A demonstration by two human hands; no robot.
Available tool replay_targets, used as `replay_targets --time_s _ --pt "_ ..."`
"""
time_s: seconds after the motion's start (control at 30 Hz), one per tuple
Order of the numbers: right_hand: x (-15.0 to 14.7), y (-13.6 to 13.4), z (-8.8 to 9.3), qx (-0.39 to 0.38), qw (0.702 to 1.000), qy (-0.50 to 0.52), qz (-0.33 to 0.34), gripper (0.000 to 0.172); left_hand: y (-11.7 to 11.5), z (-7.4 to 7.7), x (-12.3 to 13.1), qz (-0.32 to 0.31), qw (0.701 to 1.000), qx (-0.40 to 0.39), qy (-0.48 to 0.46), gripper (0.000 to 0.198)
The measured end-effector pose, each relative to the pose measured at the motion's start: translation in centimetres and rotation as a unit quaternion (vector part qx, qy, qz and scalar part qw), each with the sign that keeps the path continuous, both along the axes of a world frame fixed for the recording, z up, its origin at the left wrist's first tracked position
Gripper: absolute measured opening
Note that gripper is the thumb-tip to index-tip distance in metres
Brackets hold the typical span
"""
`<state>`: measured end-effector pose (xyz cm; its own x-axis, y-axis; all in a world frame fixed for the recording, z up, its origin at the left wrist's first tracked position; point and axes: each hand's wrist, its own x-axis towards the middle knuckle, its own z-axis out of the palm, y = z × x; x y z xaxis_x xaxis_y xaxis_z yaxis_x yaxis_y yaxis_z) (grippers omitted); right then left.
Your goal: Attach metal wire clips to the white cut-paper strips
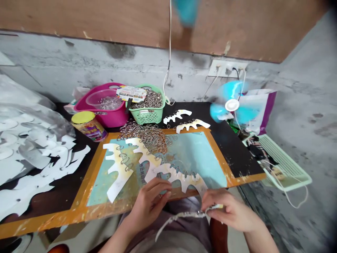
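My right hand pinches one end of a narrow white cutout strip with small metal rings along it, held edge-on over my lap. My left hand hovers at the table's front edge, its fingers curled with a gap to the thumb and nothing visible between them. Just beyond it lies a scalloped white cutout with metal rings along its upper edge. Two similar ringed cutouts, one in the middle and one at the left, rest on the light-blue work sheet.
A pile of loose metal rings sits before a green basket of rings and a pink basket. Nearby stands a yellow-lidded jar. White cutouts heap at left. A blue fan spins at right beside a pale-green tray.
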<state>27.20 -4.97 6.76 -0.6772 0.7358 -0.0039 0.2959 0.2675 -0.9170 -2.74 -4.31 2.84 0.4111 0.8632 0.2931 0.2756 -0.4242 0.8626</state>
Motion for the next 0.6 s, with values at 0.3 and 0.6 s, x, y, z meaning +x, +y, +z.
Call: replay_targets --time_s 0.3,0.6 --pt "-0.6 8.1 1.2 -0.048 0.991 0.082 -0.099 0.038 2.0 0.7 0.7 0.135 0.984 -0.072 -0.092 0.054" --pt "-5.0 27.7 4.4 0.22 0.933 0.097 -0.269 0.026 2.6 -3.1 -0.2 0.214 0.971 0.072 0.079 0.03"
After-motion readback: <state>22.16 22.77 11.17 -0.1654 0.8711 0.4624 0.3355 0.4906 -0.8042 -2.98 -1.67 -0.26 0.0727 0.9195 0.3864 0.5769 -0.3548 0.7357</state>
